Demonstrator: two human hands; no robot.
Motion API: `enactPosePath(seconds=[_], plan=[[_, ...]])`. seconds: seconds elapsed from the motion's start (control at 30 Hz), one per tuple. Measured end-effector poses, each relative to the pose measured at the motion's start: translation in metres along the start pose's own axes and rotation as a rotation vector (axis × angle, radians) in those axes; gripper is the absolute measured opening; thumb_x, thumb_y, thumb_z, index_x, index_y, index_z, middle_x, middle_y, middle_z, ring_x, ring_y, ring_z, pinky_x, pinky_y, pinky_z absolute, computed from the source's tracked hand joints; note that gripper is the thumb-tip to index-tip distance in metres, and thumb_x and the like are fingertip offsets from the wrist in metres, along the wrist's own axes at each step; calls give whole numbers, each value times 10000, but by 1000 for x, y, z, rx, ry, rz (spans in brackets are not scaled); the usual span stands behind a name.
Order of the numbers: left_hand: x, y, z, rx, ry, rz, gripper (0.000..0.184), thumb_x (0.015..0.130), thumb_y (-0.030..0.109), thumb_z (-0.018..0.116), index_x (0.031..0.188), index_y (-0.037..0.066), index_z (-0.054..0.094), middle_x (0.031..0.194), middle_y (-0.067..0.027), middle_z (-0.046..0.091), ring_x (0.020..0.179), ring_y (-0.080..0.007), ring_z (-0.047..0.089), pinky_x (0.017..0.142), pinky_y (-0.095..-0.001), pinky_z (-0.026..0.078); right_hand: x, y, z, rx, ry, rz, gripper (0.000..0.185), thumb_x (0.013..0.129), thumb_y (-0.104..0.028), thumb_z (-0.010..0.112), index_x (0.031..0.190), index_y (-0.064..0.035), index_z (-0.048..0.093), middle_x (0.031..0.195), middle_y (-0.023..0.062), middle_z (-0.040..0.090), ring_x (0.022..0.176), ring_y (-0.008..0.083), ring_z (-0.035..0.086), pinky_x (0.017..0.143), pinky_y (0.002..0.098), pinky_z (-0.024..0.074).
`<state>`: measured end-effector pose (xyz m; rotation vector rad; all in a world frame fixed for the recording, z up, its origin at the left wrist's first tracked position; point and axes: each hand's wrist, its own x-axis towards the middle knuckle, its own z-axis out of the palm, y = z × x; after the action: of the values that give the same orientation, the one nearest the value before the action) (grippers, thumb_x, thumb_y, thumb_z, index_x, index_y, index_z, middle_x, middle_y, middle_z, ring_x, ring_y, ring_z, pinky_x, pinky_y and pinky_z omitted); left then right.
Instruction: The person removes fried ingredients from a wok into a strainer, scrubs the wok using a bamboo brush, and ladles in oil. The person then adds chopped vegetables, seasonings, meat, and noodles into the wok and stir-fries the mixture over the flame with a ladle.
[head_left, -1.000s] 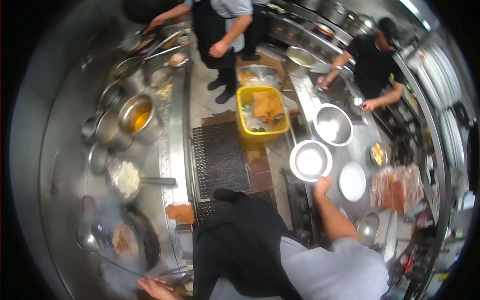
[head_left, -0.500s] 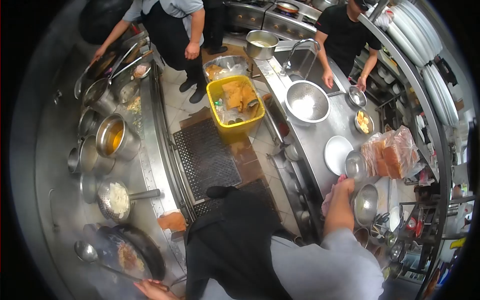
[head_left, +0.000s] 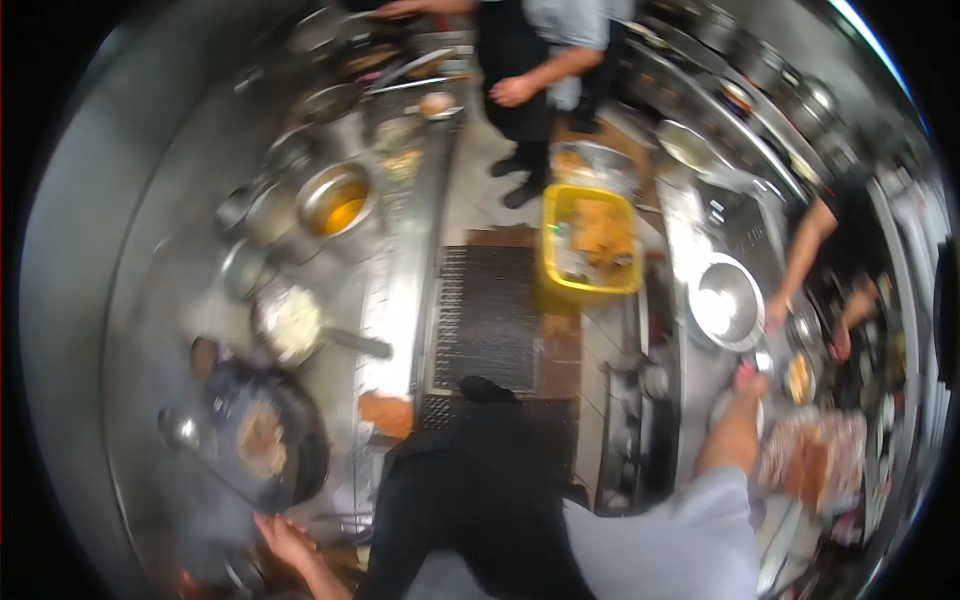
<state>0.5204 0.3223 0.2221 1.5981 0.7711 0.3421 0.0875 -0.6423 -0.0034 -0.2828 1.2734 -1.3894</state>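
Note:
My left hand (head_left: 288, 545) is closed around the handle of a long ladle (head_left: 182, 430). The ladle's bowl lies just left of a dark wok (head_left: 308, 440) holding pale, brownish food (head_left: 262, 442). My right hand (head_left: 744, 384) is stretched over the steel counter on the right, its fingers looking closed. Blur hides what it grips, if anything; a bit of pink and a small shiny patch show at the fingertips. A large steel bowl (head_left: 725, 302) stands just beyond that hand. My right forearm partly covers a white plate.
On the left range are a long-handled strainer (head_left: 295, 325) with white pieces and a pot (head_left: 338, 205) of orange liquid. A yellow bin (head_left: 590, 290) stands in the aisle. One co-worker (head_left: 515, 60) is ahead; another (head_left: 840, 230) works across the counter. Bagged bread (head_left: 815, 460) lies at right.
The view has swung, so the scene sits differently and is blurred. My right hand has moved forward along the counter toward the large steel bowl. My left hand stays on the ladle.

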Motion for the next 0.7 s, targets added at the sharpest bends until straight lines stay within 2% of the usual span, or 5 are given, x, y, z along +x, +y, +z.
enactPosePath(seconds=[0.13,0.2,0.23,0.43,0.7], plan=[[-23,7,-1,0,88,4,681,902,80,514,1547,131,302,685,1,514,443,-99,464,357,-228,364,-64,53,64,-244,8,-159,548,996,-331,316,1329,80,462,1368,264,520,1243,401,522,1040,524,438],[-47,21,-2,15,97,-54,677,894,36,486,1542,124,315,695,-11,543,446,-106,491,349,-237,374,-116,134,80,-1520,60,-1100,242,944,-102,507,807,-2,679,754,135,650,668,260,626,612,387,534],[-60,25,-7,-1,111,-112,692,878,8,495,1540,110,321,688,-13,549,445,-111,497,359,-240,377,-167,190,107,-1450,-169,-1326,220,939,-94,492,871,5,676,822,142,662,754,251,631,725,357,534],[-94,-4,-59,312,56,-183,677,839,9,550,1497,35,389,790,-72,652,645,-159,616,579,-310,503,-673,348,201,-872,-1914,-239,101,924,-76,612,1011,-37,648,945,66,642,896,173,593,808,317,492],[-60,-12,-4,773,111,-96,613,833,138,584,1438,191,497,1069,-233,673,1033,-388,634,871,-421,508,-941,404,125,-30,-2907,-726,226,885,-200,676,1039,-34,674,1034,175,676,970,356,648,890,460,506]])
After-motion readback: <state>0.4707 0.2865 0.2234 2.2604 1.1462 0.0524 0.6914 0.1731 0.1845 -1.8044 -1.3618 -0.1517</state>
